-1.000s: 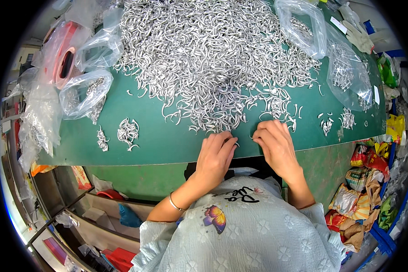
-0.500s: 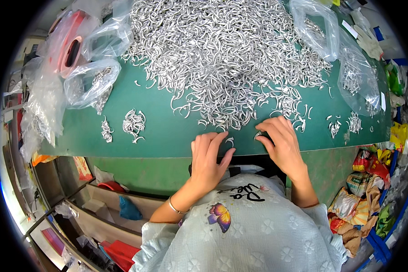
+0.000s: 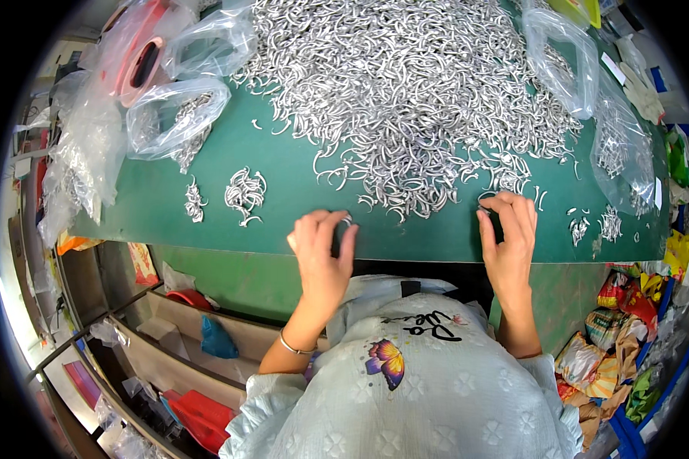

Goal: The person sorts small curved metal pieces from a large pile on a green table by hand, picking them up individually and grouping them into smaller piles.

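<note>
A big heap of small curved silver metal pieces [image 3: 413,84] covers the far half of a green table [image 3: 283,222]. My left hand [image 3: 323,252] is at the table's near edge, fingers pinched around a few of the metal pieces. My right hand [image 3: 507,237] rests at the near edge too, fingertips closed on a small piece beside the heap's loose fringe [image 3: 406,200]. Two small sorted clusters [image 3: 245,195] lie to the left of my left hand.
Clear plastic bags holding metal pieces lie at the left [image 3: 172,122] and right [image 3: 616,145] of the table. A pink tape roll [image 3: 142,61] sits at the far left. Boxes and a red bin [image 3: 199,413] stand below the table; colourful wrappers [image 3: 612,359] lie at the right.
My hands have drawn apart: the left moved left along the near edge, the right moved right. The view has shifted so the heap sits lower.
</note>
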Available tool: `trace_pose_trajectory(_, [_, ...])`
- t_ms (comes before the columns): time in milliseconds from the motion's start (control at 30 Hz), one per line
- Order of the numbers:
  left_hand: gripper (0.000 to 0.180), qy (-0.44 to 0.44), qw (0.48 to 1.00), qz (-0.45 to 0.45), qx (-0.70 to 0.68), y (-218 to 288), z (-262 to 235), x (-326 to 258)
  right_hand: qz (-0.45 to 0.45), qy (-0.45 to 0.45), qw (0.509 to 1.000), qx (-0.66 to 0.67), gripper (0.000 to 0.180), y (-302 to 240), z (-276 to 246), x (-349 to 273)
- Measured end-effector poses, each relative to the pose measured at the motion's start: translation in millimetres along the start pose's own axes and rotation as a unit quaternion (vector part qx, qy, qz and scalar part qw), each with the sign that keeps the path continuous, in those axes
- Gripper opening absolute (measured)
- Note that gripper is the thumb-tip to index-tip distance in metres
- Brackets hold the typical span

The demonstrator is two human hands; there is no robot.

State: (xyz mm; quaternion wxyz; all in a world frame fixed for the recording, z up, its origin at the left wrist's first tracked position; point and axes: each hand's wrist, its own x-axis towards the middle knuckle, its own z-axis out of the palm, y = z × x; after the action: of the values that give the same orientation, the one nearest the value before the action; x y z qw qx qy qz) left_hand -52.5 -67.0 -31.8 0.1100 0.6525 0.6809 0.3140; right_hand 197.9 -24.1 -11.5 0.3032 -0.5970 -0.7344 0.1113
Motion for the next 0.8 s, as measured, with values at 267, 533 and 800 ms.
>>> trace_pose_trajectory(267, [0.036, 0.017, 0.999, 0.025, -0.018, 9.0, 4.2, 6.6, -0.152, -0.11, 0.977, 0.1, 0.026, -49.0, 39.0, 14.5])
trace_pose_trajectory(533, [0.029, -0.054, 0.997, 0.016, -0.046, 12.8, 11.2, 14.7, -0.122, -0.054, 0.991, 0.004, 0.019, -7.4, 30.7, 13.4])
trace_pose_trajectory(800, [0.036, 0.023, 0.992, 0.018, -0.121, 15.3, 27.0, 29.1, -0.076, -0.021, 0.997, 0.021, 0.029, -22.4, 31.4, 15.8])
